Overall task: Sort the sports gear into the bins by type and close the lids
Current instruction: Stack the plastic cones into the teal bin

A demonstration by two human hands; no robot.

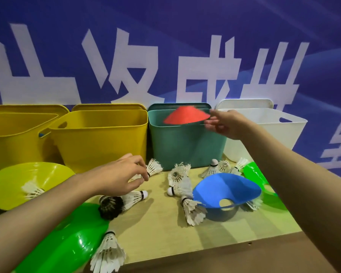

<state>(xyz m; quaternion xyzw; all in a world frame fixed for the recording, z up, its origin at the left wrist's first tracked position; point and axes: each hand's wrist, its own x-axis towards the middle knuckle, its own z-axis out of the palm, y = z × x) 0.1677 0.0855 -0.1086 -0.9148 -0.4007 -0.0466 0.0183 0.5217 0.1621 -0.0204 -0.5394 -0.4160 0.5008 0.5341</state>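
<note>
My right hand (222, 123) hovers at the right rim of the teal bin (185, 152), fingers spread. A blurred red cone (185, 116) hangs over that bin's mouth, its edge just off my fingertips. My left hand (124, 174) reaches over the wooden table (165, 233) and pinches a white shuttlecock (155, 167) by its cork end. Several more shuttlecocks (180, 180) lie scattered on the table. A blue cone (224, 188), a yellow cone (28, 174) and two green cones (67, 243) (254, 172) lie among them.
Two yellow bins (98, 138) (8, 138) stand left of the teal one and a white bin (264, 131) to its right, all open, lids upright behind them. A blue banner wall (165, 46) backs the row. The table's front edge runs at lower right.
</note>
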